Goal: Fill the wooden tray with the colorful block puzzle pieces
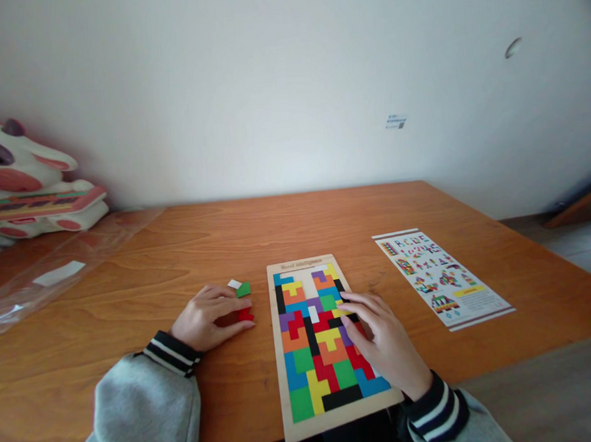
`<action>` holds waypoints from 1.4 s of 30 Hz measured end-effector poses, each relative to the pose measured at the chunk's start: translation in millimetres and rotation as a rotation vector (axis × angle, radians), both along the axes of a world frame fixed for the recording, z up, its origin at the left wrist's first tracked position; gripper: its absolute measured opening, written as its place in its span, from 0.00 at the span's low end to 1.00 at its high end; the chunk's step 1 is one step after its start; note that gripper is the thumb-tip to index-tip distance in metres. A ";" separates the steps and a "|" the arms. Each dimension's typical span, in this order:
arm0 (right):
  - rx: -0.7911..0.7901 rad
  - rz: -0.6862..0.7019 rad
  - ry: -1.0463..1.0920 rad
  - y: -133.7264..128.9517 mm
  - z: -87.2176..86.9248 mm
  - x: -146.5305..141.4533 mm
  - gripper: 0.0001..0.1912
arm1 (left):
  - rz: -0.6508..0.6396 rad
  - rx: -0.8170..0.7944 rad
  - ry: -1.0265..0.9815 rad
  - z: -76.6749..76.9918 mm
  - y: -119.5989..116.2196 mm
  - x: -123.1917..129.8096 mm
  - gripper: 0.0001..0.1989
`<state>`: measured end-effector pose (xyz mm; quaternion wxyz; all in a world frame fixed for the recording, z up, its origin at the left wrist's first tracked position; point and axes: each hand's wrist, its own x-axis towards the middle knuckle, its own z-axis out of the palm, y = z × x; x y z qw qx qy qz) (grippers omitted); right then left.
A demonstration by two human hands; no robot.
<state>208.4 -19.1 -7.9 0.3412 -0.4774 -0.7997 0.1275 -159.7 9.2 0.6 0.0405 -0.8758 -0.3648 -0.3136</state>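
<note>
Wooden puzzle board point(337, 415) on bench point(216, 239), right side partly hidden under right hand point(383, 342), whose fingers are parted; contact with the board unclear. Left hand point(208, 317) left of board, thumb and fingers around red piece point(245, 314), partly covered, cannot tell if pinched. Green piece point(243, 289) and white piece point(234, 284) just beyond. Toy point(35, 220) cut off at left edge; fine print on paper sheet point(444, 278) too small to read

A toy keyboard point(39, 205) (and puzzle board point(302, 264)) suggests a home.
</note>
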 end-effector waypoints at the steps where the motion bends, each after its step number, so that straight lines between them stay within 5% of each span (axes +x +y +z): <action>1: 0.003 -0.001 0.000 0.0 0.2 -0.1 0.09 | -0.008 0.020 -0.009 -0.2 0.3 1.7 0.11; 12: -0.005 -0.003 -0.009 -0.8 -0.6 -1.3 0.09 | 0.022 0.182 -0.031 1.8 13.2 41.8 0.08; 25: 0.008 -0.009 -0.005 -0.4 3.0 -2.5 0.11 | 0.124 0.021 -0.250 -7.3 54.7 117.8 0.10; 42: -0.002 -0.013 0.003 -1.0 3.3 -2.6 0.10 | 0.115 -0.189 -0.191 -17.4 60.6 118.5 0.12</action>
